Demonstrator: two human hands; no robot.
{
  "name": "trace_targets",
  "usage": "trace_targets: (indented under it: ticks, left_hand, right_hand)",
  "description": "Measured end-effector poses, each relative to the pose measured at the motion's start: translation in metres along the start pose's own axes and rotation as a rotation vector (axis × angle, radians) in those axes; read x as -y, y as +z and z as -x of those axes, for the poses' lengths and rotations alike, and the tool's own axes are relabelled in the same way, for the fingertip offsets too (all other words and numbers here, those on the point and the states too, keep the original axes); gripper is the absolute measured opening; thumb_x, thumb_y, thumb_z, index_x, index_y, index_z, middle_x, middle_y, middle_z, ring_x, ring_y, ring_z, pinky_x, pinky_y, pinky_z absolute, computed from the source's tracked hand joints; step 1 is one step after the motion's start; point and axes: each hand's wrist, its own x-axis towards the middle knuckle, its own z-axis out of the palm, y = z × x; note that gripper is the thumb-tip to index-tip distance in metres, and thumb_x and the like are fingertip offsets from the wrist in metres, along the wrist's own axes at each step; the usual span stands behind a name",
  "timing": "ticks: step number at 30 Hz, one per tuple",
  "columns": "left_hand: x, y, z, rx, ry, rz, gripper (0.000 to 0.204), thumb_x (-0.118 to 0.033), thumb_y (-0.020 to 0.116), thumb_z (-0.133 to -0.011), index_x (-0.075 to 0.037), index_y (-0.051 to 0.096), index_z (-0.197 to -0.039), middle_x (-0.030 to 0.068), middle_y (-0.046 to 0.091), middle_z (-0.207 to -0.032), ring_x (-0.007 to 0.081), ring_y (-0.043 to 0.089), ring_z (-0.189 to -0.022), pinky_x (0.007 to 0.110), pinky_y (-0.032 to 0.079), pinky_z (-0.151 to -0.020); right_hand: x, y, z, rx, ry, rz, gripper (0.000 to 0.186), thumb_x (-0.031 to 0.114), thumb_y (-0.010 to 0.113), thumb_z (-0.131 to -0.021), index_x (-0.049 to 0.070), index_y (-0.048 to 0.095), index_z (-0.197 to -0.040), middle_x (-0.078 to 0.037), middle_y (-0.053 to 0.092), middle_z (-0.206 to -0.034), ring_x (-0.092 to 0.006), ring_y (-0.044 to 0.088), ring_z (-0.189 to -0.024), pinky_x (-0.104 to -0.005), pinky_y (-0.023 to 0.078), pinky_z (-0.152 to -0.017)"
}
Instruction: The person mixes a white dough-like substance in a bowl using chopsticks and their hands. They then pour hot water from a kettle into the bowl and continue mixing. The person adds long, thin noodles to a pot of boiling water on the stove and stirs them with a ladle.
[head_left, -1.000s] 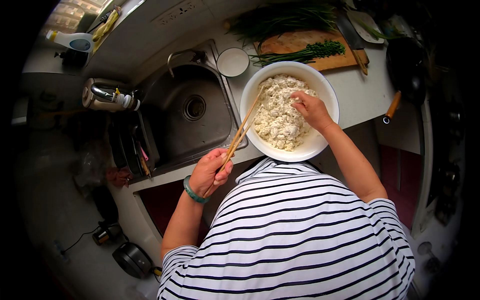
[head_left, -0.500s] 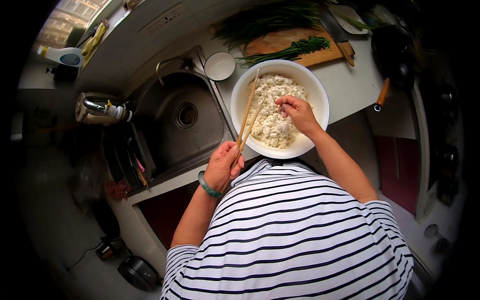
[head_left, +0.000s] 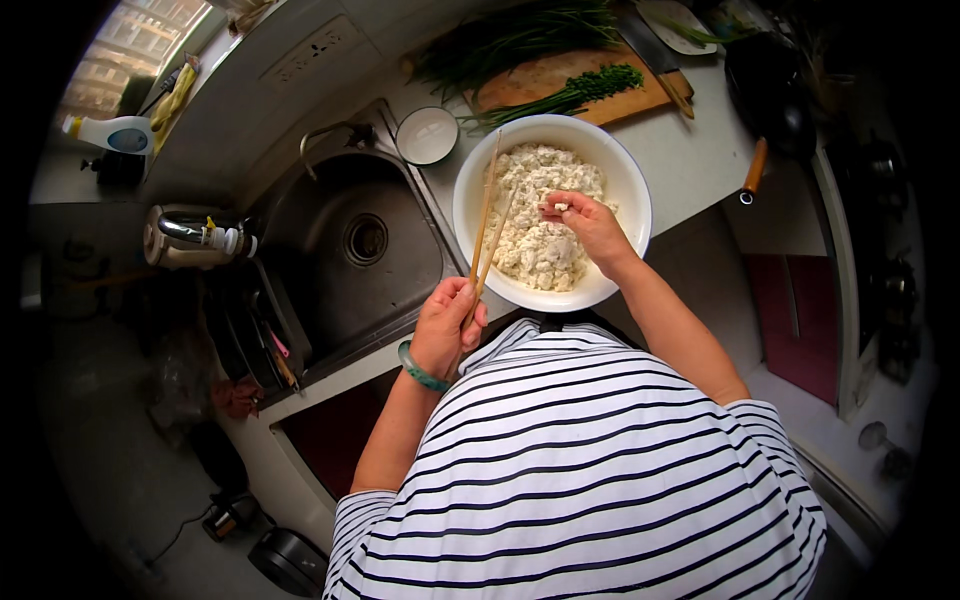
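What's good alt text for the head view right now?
A person's right hand pinches a bit of crumbly pale mixture over a large white bowl; the left hand holds chopsticks angled across its left side. Beyond, green stalks lie partly on a wooden board; left, a sink.

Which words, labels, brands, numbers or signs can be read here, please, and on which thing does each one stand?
No text can be read in this view.
Bluish label on the white bottle by the window: too small and blurred to read.
Large white bowl and chopsticks: no writing visible.
Striped shirt: only stripes, no lettering visible.
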Motion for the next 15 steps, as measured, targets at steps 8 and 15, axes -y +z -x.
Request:
trace_targets:
  ticks: [8, 15]
  left_hand:
    - [0.001, 0.000, -0.001, 0.011, -0.001, 0.001, 0.013, -0.020, 0.044, -0.097, -0.007, 0.046, -0.097, 0.0045, 0.053, -0.066, 0.0053, 0.038, -0.043, 0.017, 0.030, -0.037]
    - [-0.001, 0.000, -0.006, 0.048, -0.018, -0.006, 0.014, -0.021, 0.046, -0.096, -0.007, 0.045, -0.098, 0.0058, 0.054, -0.067, 0.0068, 0.039, -0.043, 0.018, 0.032, -0.038]
  right_hand:
    - [0.004, -0.009, 0.002, -0.013, 0.099, 0.081, 0.024, 0.014, 0.050, -0.093, -0.002, 0.058, -0.108, -0.007, 0.065, -0.081, -0.0125, 0.062, -0.078, -0.0253, 0.049, -0.078]
    - [0.006, -0.011, 0.014, -0.040, 0.101, -0.059, 0.038, 0.013, 0.049, -0.091, -0.008, 0.047, -0.123, -0.009, 0.065, -0.087, -0.0156, 0.063, -0.084, -0.0280, 0.048, -0.085]
